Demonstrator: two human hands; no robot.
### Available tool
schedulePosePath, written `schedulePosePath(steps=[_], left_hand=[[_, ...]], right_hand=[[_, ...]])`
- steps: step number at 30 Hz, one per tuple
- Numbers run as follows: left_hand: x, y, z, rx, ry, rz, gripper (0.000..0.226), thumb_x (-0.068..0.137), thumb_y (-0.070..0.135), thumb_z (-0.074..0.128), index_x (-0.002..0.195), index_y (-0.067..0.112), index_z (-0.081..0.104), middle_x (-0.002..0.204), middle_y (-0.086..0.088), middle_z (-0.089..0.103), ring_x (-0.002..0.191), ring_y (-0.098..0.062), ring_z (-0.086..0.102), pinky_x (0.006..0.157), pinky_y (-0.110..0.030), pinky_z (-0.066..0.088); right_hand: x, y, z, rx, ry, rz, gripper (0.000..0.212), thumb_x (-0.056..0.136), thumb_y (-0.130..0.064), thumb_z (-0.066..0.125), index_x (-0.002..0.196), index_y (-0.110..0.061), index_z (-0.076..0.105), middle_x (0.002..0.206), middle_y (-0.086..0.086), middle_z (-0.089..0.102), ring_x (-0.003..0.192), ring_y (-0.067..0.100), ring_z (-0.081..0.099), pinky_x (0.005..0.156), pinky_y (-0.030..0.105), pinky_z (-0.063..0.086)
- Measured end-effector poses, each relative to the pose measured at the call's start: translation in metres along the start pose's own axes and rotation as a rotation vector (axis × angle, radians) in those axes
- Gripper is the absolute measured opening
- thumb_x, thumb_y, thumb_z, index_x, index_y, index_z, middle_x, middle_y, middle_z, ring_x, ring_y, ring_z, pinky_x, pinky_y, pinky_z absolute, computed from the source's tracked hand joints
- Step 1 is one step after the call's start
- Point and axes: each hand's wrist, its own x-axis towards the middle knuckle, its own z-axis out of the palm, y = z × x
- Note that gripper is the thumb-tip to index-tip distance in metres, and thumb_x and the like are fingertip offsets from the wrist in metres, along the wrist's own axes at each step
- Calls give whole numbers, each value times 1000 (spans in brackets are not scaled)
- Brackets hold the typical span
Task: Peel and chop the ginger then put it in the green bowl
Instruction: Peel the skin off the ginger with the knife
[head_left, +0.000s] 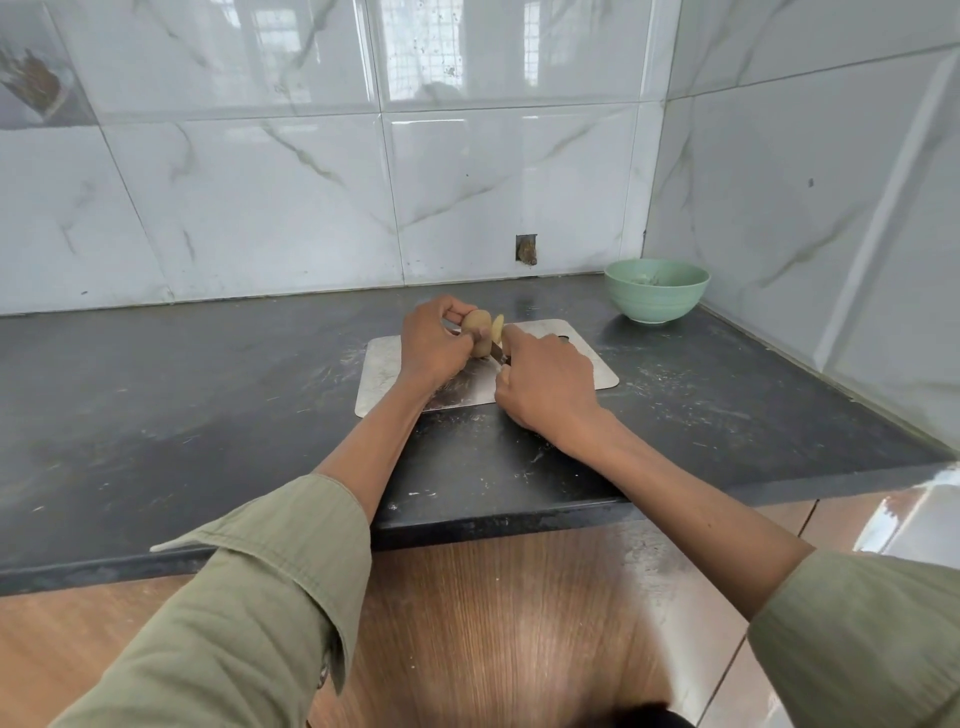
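**Ginger held over the cutting board, knife against it**

The ginger sat above the far half of the steel cutting board, held upright in the left hand, whose fingers curled round its top and left side. Just beside it, at its 3 o'clock, a pale slice stood on edge, partly parted from the main piece. Whether the ginger's foot touched the board could not be told, as the hands hid it.

The right hand lay at the ginger's 4 o'clock, its fingers closed round the handle of a knife; only a short stretch of the blade showed between the two hands, angled toward the base of the ginger. The forefinger reached forward toward the slice.

The board lay on the dark bench, its hanging slot at the right-hand end. The green bowl stood well apart from the ginger at about 2 o'clock, in the far right corner of the bench against the marble-patterned wall tiles; some thin scraps lay inside it. Both forearms came up from 6 o'clock with olive sleeves pushed back. Pale scratches and specks marked the bench around the board.
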Motion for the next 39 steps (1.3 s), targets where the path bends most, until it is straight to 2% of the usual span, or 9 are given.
schedulePosePath(steps=[2,8,13,22,26,29,32,36,39], left_hand=[[0,0,0,-2,5,-6,22,78,17,82,97,24,74,90,12,71,86,-9,68,77,-37,61],[1,-1,2,-18,23,-54,18,81,16,79,96,22,72,92,7,72,89,-13,69,80,-37,60],[-1,1,1,-12,12,-43,18,81,15,77,98,19,71,93,7,70,87,-13,65,78,-34,56],[-2,2,2,-12,7,-41,17,84,17,76,99,18,69,93,10,67,87,-12,63,76,-31,53],[-2,2,1,-30,-2,-47,17,83,20,76,98,21,69,95,11,69,90,-10,66,79,-33,57],[-3,3,0,-36,-17,-45,19,81,21,73,100,24,71,99,12,71,91,-4,65,82,-33,57],[-3,3,-1,-67,-37,-34,20,82,23,72,102,26,74,101,14,72,91,-6,68,82,-33,58],[-5,4,-2,-81,-43,-18,22,86,22,70,107,24,76,105,11,73,89,-7,68,74,-25,53],[-3,1,-3,-71,-34,6,19,89,23,72,108,23,76,103,9,74,87,-9,70,71,-26,55]], right_hand=[[-5,-1,-2,-5,4,12,20,93,-21,51,113,-18,52,101,13,62,99,36,59,69,36,31],[-13,-7,-12,-29,-33,27,18,91,-23,53,109,-19,52,98,11,59,101,35,58,70,37,33],[-22,-4,-26,15,-92,68,17,90,-25,52,105,-19,51,97,7,57,91,33,54,73,38,39],[-33,2,-51,38,-142,119,16,86,-28,55,101,-24,52,97,5,59,85,30,51,72,36,37],[-34,0,-46,94,-104,163,17,88,-32,54,102,-24,53,99,4,58,83,29,50,72,36,35],[-30,-3,-45,124,6,180,20,93,-35,51,107,-21,51,92,2,58,82,29,54,69,36,37],[-9,-7,-47,255,62,208,24,94,-37,51,110,-19,49,91,-1,58,82,26,54,68,36,36],[17,-14,-34,378,26,193,27,95,-34,49,115,-17,43,104,4,64,93,30,62,74,40,44],[14,-17,-18,364,30,185,31,88,-33,45,116,-20,40,106,7,66,93,37,62,82,48,50]])
